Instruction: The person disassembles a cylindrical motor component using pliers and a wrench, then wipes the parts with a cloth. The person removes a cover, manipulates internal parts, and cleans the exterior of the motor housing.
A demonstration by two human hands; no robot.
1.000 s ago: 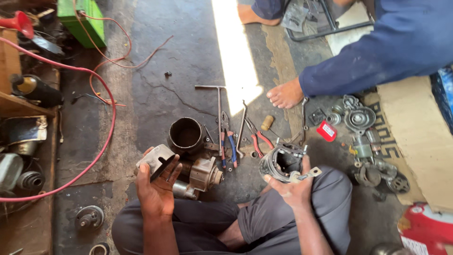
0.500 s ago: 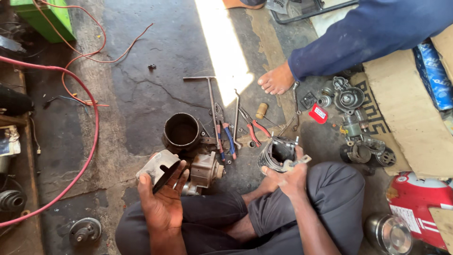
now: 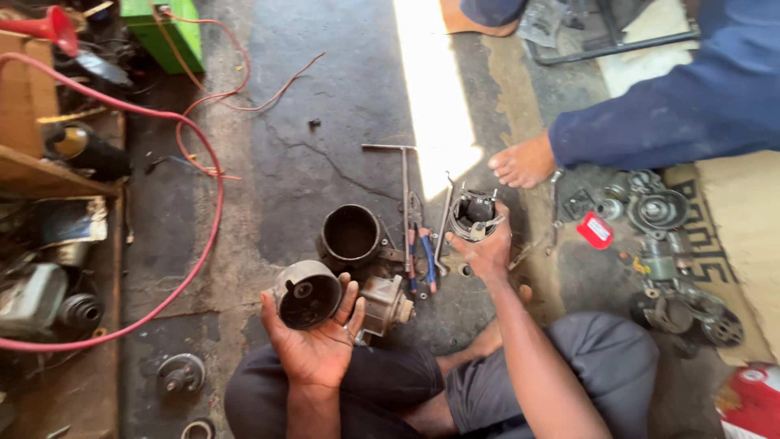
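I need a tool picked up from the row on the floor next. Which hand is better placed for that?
Probably the right hand. It is stretched forward beside the tools, though it holds a wound metal part it would have to set down. The left hand sits back near the lap, cupping a round metal cover.

Two bare hands of the seated person show: the left hand and the right hand. Each holds one round metal motor part, an end cap and a wound stator. One dark cylindrical housing stands on the floor. One T-handle wrench lies there. One red hose loops left. Perhaps eight small parts clutter the right.
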